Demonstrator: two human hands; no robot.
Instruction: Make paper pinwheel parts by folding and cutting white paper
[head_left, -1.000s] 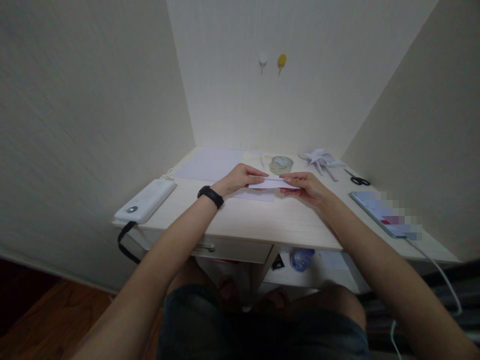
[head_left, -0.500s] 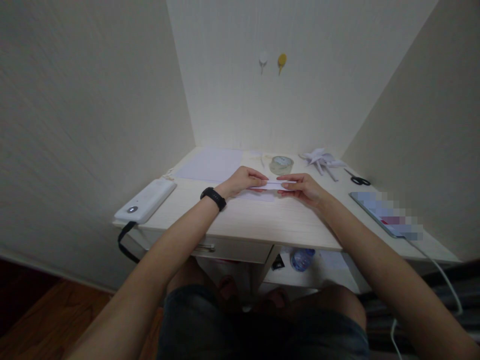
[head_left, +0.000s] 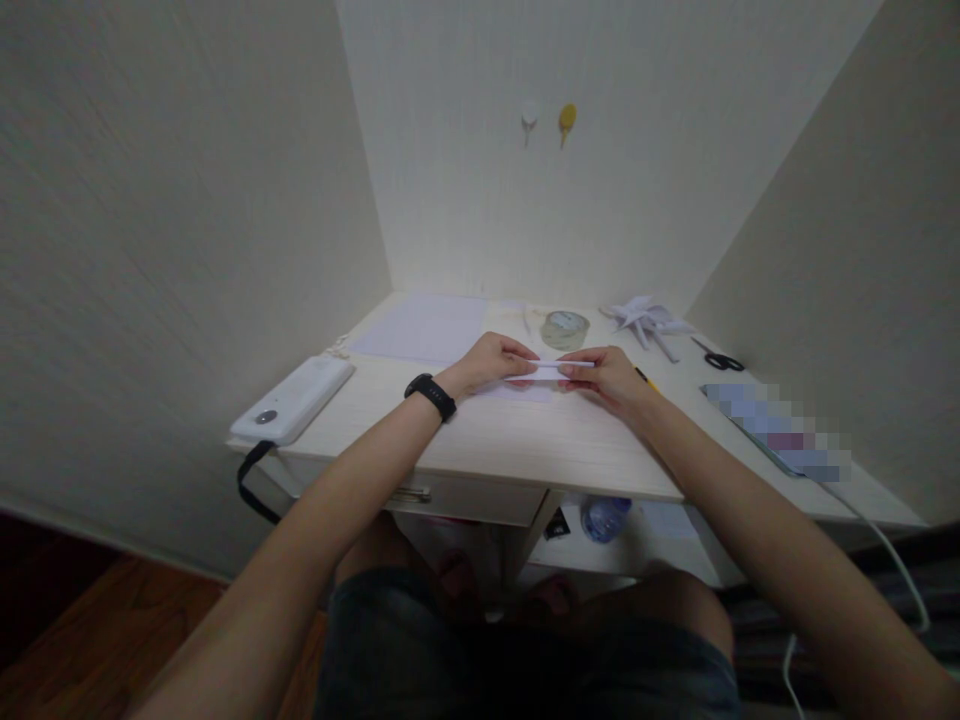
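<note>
A narrow strip of folded white paper (head_left: 548, 371) is stretched between my two hands, just over the desk. My left hand (head_left: 496, 362) pinches its left end, thumb on top and fingers behind. The right end is pinched the same way by my right hand (head_left: 606, 375). Beneath them, another piece of white paper (head_left: 517, 393) lies on the desk, partly covered by my hands. A roll of clear tape (head_left: 564, 330) lies just beyond my hands. Part of a yellow and black pen-like object (head_left: 646, 379) shows beside my right wrist.
Sheets of white paper (head_left: 424, 328) lie at the back left of the desk (head_left: 480, 440). A white device (head_left: 292, 402) with a black strap sits at the left edge. To the right are a paper pinwheel (head_left: 643, 318), black scissors (head_left: 720, 357) and a tablet (head_left: 772, 430) with a cable.
The paper strip has turned slightly in my fingers, and my right hand has shifted a little. The yellow and black object beside my right wrist has come into view.
</note>
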